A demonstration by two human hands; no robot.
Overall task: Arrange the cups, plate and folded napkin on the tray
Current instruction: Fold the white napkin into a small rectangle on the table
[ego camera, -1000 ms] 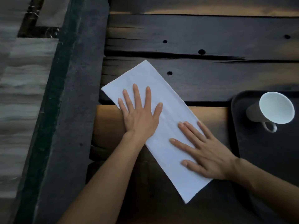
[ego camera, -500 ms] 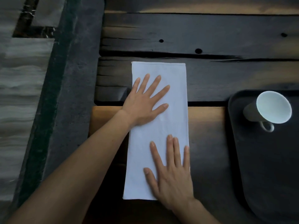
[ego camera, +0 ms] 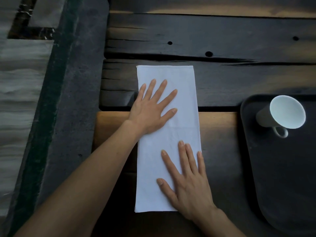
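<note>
Pressing flat, the right hand point(ego camera: 188, 187) lies nearest, fingers loosely together on the near end of the white napkin point(ego camera: 184, 132). Beyond it the left hand point(ego camera: 152, 110) rests with fingers spread on the far half. Both palms pin the long strip to the wooden table point(ego camera: 222, 79). This looks like the folding step; next, probably, one end gets pinched and doubled over. Right of the fingertips, a white cup point(ego camera: 283, 115) sits on the dark tray point(ego camera: 282, 177).

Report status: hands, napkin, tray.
Left hand and right hand flat on napkin, on the table. One cup on tray. Nothing blocking.
</note>
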